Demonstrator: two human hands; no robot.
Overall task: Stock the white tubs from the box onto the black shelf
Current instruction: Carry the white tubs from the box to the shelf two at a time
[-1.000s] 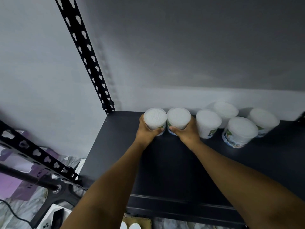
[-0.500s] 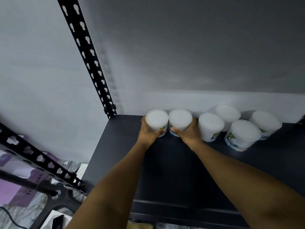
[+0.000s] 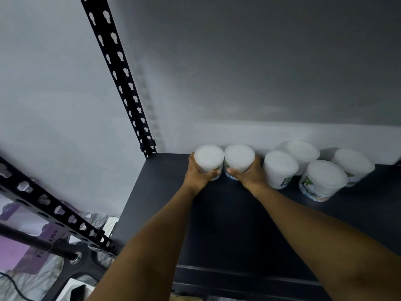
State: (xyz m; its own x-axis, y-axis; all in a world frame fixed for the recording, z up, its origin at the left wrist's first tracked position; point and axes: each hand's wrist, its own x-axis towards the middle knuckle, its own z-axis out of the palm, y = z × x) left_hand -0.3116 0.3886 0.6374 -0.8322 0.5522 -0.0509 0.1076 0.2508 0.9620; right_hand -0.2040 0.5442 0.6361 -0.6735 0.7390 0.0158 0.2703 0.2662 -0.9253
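While left hand [image 3: 198, 174] and right hand [image 3: 249, 175] each grip a round white plastic tub [image 3: 209, 158] at the flat black metal shelf [image 3: 165, 192] far edge, bare shelf lies left and near.

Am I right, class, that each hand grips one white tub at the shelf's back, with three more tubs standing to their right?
Not quite: the head view shows four more tubs to the right. Otherwise correct: left hand and right hand each grip one tub on the shelf.
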